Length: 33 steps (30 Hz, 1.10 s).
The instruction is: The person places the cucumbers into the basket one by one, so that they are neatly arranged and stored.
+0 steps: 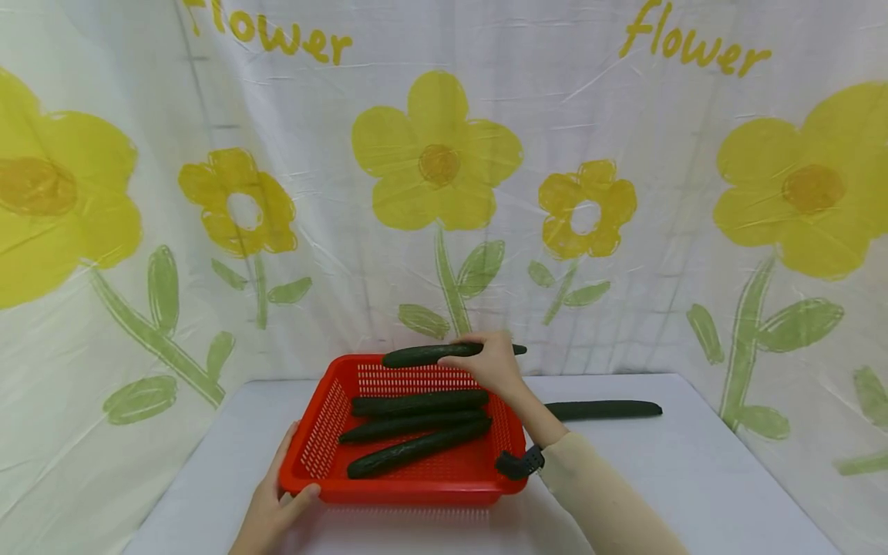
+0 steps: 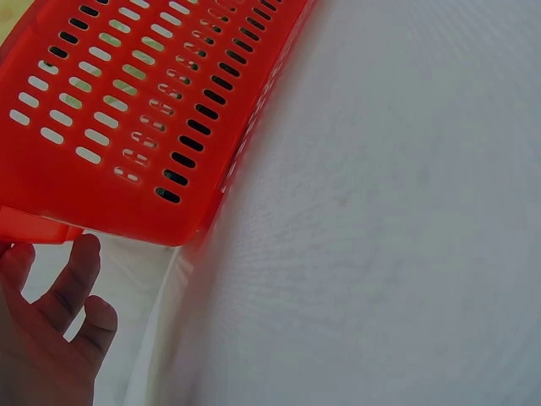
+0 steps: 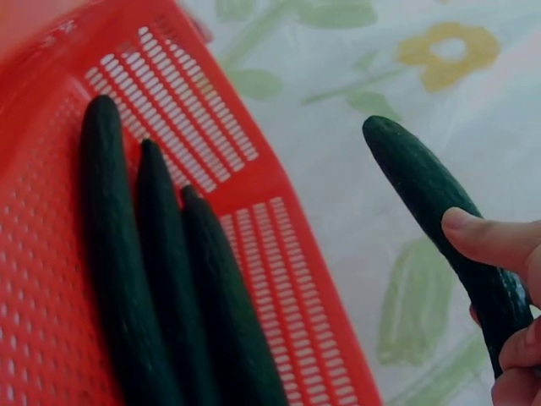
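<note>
My right hand (image 1: 491, 364) grips a dark green cucumber (image 1: 418, 355), raised at the height of the basket's far rim and lying roughly level. In the right wrist view the thumb presses along this cucumber (image 3: 414, 165), with the fingers curled round its other side. Three more cucumbers (image 1: 419, 402) lie side by side in the red plastic basket (image 1: 409, 492). At the basket's near left corner my left hand (image 1: 274, 497) holds the rim, thumb on top and fingers along the outside. The left wrist view shows those fingers (image 2: 72, 283) bent under the rim.
Another cucumber (image 1: 610, 410) lies on the white table (image 1: 659, 470) to the right of the basket, its left end hidden by my right arm. A white curtain (image 1: 333, 254) printed with yellow flowers hangs behind the table. A black band (image 1: 520, 462) circles my right wrist.
</note>
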Tool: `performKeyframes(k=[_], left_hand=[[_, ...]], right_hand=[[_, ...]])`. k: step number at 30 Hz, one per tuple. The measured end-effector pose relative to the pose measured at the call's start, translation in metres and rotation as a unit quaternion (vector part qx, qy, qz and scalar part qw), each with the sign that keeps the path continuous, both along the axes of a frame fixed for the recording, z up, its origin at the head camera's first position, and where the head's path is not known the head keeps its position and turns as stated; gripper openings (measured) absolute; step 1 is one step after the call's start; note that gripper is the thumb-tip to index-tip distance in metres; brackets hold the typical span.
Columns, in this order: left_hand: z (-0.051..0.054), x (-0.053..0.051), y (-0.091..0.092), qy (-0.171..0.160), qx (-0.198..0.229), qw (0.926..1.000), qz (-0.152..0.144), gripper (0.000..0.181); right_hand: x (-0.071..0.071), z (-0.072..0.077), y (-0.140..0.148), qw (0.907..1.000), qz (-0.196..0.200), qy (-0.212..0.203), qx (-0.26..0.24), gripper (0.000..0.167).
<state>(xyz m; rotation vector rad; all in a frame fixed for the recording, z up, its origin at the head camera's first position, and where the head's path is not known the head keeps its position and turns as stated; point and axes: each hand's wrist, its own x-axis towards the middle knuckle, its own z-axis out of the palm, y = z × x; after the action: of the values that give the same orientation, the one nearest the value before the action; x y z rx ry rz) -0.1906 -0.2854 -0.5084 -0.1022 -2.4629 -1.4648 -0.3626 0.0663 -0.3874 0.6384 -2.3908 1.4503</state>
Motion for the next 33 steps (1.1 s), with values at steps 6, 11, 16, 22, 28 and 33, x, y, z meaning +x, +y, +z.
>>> performKeyframes(k=[6,11,16,22,28,33], left_hand=[[-0.001,-0.002,0.0,-0.008,0.012,0.9999,-0.003,0.093],[-0.001,-0.003,0.002,0.006,0.009,0.9999,-0.006,0.094],[0.0,-0.004,0.003,0.014,0.008,0.9999,-0.007,0.094],[0.0,-0.005,0.003,0.008,0.008,0.9999,-0.009,0.094],[0.001,-0.003,0.001,-0.011,-0.015,0.9998,0.002,0.092],[0.0,-0.005,0.0,-0.026,-0.011,0.9996,0.007,0.091]], right_hand=[[-0.001,-0.01,-0.018,0.9998,0.009,-0.001,0.018,0.035],[-0.002,-0.018,-0.026,0.9996,0.001,0.001,0.03,0.037],[-0.004,-0.023,-0.031,0.9991,-0.002,-0.002,0.043,0.036],[0.0,-0.031,-0.035,0.997,0.017,-0.05,0.056,0.032],[0.004,-0.04,-0.036,0.9927,0.034,-0.096,0.065,0.028],[0.005,-0.042,-0.039,0.99,0.033,-0.118,0.071,0.023]])
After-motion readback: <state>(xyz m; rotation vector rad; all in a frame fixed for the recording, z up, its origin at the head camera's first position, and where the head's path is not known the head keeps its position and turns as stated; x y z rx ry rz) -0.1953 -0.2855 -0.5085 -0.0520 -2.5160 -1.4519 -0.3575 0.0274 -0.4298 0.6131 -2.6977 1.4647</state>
